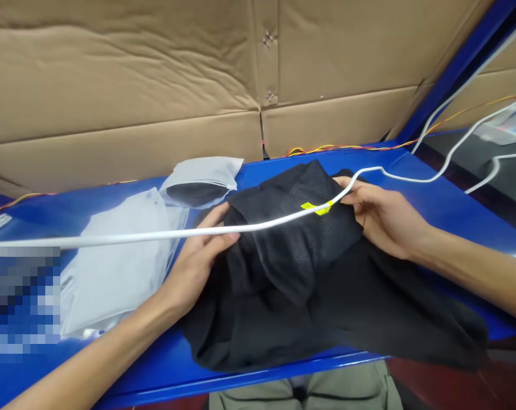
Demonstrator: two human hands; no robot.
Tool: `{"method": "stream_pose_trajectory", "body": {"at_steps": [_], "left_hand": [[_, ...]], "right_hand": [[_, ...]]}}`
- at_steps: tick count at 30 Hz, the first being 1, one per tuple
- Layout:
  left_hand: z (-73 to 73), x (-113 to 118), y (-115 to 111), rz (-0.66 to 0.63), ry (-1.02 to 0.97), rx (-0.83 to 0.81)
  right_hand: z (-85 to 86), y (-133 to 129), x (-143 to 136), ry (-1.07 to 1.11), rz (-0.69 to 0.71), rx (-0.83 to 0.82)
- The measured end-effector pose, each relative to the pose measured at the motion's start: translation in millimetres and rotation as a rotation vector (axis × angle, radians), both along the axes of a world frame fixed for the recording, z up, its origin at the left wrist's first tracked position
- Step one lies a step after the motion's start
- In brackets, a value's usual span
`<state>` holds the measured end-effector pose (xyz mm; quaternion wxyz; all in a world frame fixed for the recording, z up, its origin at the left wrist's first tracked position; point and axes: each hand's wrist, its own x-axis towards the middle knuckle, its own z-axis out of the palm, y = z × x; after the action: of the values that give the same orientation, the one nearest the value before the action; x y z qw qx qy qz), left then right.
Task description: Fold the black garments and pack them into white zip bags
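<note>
A black cloth item (279, 319) with a mesh-textured section lies bunched on the blue table, its right part stretched toward the front edge. My left hand (202, 250) pinches the left side of its raised fold between thumb and fingers. My right hand (381, 216) grips the upper right corner of the same fold. Across the view, in front of the cloth, runs a white cable (155, 234) with a piece of yellow tape (320, 208) on it.
Pale translucent bags (117, 256) lie stacked left of the cloth. Behind them sits another bag (202, 176) with something dark inside. Brown cardboard (155, 74) lines the back. Red and yellow wires (339, 148) run along the rear edge. A clear container (506, 125) stands at far right.
</note>
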<state>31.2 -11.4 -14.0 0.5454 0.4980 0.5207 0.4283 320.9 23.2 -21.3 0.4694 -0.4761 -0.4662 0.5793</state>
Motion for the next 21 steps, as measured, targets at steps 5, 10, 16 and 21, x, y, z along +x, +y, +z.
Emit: {"method": "stream_pose_trajectory", "body": {"at_steps": [5,10,16,21], "left_hand": [[5.3,0.5,2.1,0.129,-0.039,0.008],[11.0,1.8,-0.5,0.182,-0.138,0.075],[3.3,-4.6,11.0,0.185,-0.094,0.033],[-2.4,-4.8,14.7,0.187,-0.025,0.09]], "right_hand": [[-4.5,0.2,0.0,0.085,0.024,-0.113],[-8.5,-1.9,-0.7,0.186,0.07,-0.125],[-10.3,2.1,2.7,0.083,0.004,-0.152],[-6.4,4.5,3.4,0.094,0.027,-0.209]]}}
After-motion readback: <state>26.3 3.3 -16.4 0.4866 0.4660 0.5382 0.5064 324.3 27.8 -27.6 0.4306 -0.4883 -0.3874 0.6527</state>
